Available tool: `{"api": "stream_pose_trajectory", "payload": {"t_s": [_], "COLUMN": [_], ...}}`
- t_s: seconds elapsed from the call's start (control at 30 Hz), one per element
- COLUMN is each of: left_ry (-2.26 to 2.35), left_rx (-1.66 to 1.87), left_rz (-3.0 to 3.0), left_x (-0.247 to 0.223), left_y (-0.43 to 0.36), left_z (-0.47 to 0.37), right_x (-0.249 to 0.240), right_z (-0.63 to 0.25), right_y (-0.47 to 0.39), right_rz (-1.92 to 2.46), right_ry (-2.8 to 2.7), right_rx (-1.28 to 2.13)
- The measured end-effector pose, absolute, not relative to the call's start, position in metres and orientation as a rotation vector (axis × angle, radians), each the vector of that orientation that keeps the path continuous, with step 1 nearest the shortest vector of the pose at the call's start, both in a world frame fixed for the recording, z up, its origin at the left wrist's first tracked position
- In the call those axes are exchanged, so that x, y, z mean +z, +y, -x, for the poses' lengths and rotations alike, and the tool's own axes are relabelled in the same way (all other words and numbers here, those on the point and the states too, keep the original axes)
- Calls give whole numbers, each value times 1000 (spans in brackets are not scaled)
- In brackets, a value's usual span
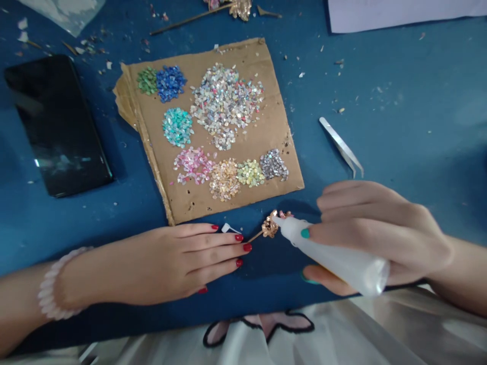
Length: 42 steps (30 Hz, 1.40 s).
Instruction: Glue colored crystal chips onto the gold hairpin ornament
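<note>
My right hand [380, 228] is wrapped round a translucent white squeeze bottle [338, 256], whose nozzle points left at a small gold flower [270, 226]. The nozzle tip meets the flower's edge or is very close to it. My left hand [178, 263] lies palm down on the blue table, fingers stretched out to the right, fingertips at the flower's thin stem [255, 236]. Beside those fingertips is a small white tag [227, 228]. Just above my hands, a cardboard sheet [160, 157] bears piles of coloured chips, among them a large mixed pile [224, 99] and a blue one [171, 83].
Metal tweezers [340, 143] lie right of the cardboard. A black phone [59, 126] is at the left. At the top are another flower [240, 8] on a stem, a plastic bag [68, 10] and a pale sheet [403, 12]. Small scraps dot the blue table [399, 101].
</note>
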<state>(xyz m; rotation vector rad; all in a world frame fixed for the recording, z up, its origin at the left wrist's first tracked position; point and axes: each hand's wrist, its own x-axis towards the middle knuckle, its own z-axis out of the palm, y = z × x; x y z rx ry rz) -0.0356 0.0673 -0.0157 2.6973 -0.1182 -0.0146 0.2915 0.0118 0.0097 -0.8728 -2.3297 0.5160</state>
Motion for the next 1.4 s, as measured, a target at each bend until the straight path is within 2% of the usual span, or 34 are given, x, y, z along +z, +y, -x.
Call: {"api": "stream_pose_trajectory", "payload": {"t_s": [0.47,0.7,1.4], "left_ry": [-113,-123,-142], "left_rx": [-8,9,-9], "left_rz": [-2688,-2688,-2710], "left_x": [-14,-13,-12], "left_y": [69,70,70], "left_z": [34,34,33], "right_x": [4,2,2], "right_z": [-293,-297,-297], "right_y": [13,6,3], "right_rz": [768,846,868], "right_ry": [-2384,-2251,-2312], "right_rx": [626,608,516]}}
